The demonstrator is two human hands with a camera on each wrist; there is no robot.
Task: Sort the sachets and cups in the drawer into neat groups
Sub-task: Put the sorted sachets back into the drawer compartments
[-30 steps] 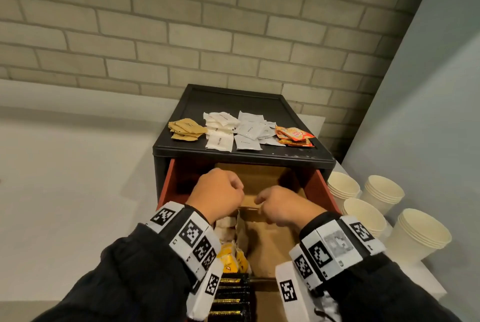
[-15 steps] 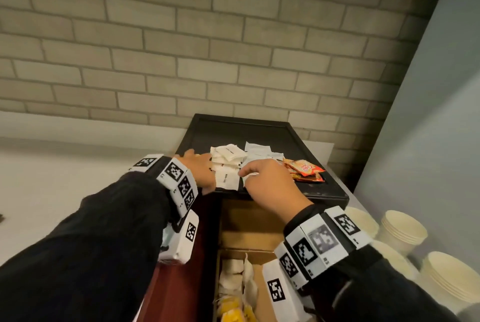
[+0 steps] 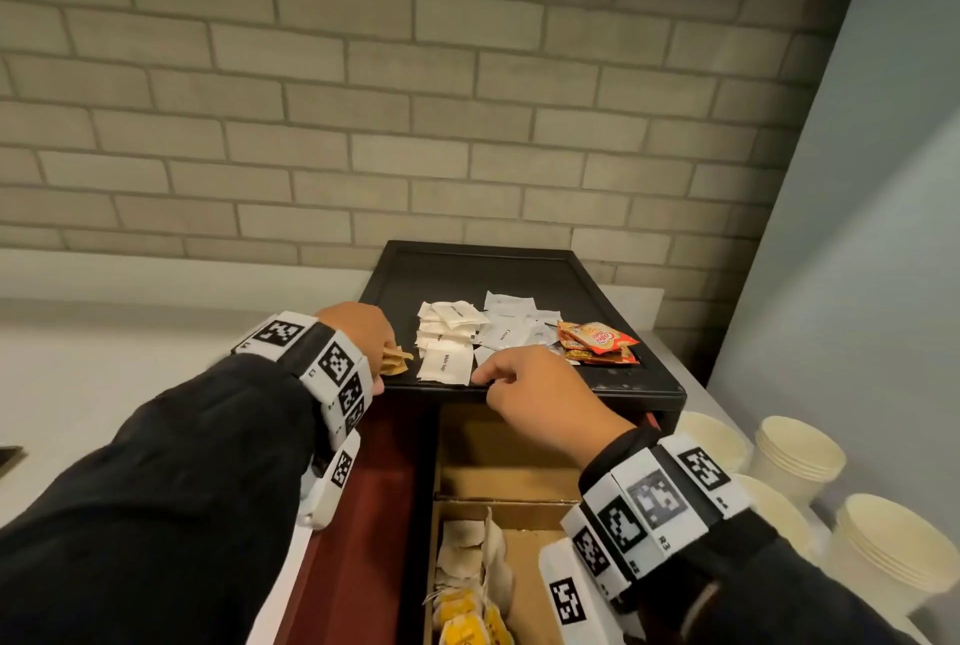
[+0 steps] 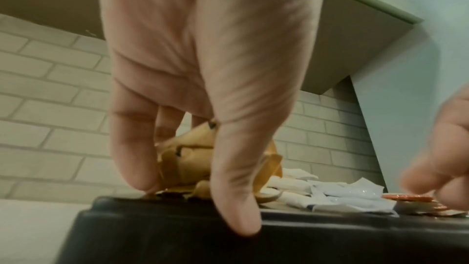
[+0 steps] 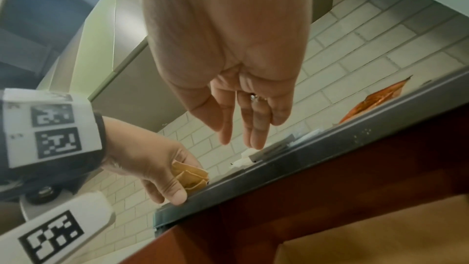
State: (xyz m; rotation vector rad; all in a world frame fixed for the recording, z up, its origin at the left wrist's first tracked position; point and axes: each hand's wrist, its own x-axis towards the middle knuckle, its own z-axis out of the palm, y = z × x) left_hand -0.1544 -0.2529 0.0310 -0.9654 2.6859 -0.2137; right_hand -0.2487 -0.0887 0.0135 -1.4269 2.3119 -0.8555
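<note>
Sachets (image 3: 451, 344) in sorted piles on top of the black drawer unit (image 3: 618, 387); paper cups (image 3: 797, 452) stacked on the surface to the right. Left hand (image 3: 358, 332), fingers curled round a bunch of brown sachets (image 4: 218, 164) at the top's left front corner. Right hand (image 3: 540, 384), fingers nearly straight and holding nothing, tips at the white pile's front edge. Step in hand, seemingly: gathering each kind for return to the open drawer (image 3: 498, 467). Next, likely: lifting the brown bunch whole, without spilling. Print on white and orange packets (image 3: 597, 340) too small to read.
</note>
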